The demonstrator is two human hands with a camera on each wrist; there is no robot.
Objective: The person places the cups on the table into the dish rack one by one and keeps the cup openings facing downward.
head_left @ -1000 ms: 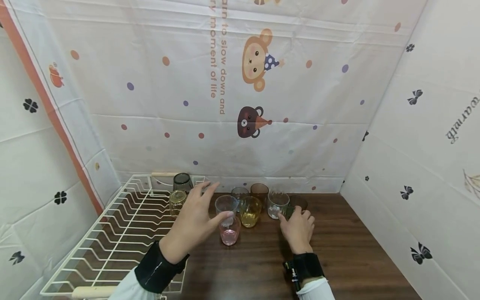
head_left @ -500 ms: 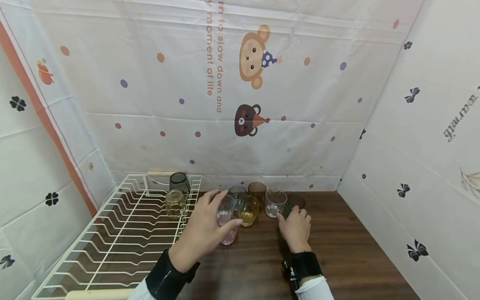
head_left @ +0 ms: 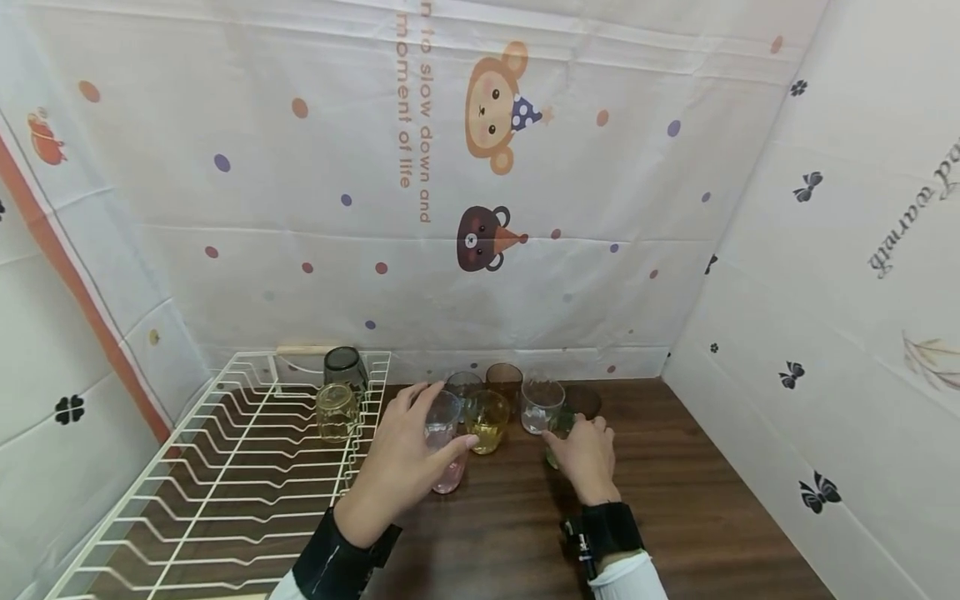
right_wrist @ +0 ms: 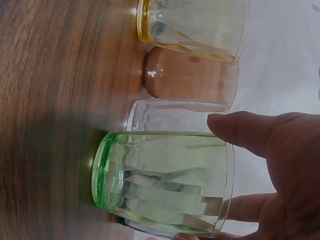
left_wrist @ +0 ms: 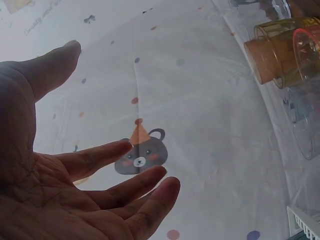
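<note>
The right hand (head_left: 585,454) curls round the green glass (right_wrist: 165,182) near the bench's (head_left: 675,517) back edge, seemingly gripping its smooth, breakable, probably slippery wall at mid-height, while the left hand (head_left: 408,458) hovers spread and empty over the pink glass (head_left: 447,473) beside the rack (head_left: 225,475).

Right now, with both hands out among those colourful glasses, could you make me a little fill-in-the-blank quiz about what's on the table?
1. The right hand holds a glass tinted ____.
2. The left hand reaches with spread fingers over a glass tinted ____.
3. Two glasses, one dark and one yellowish, stand in the white wire ____ at the left.
4. The glasses stand on a dark ____ table.

Missing words: green; pink; rack; wooden
</note>
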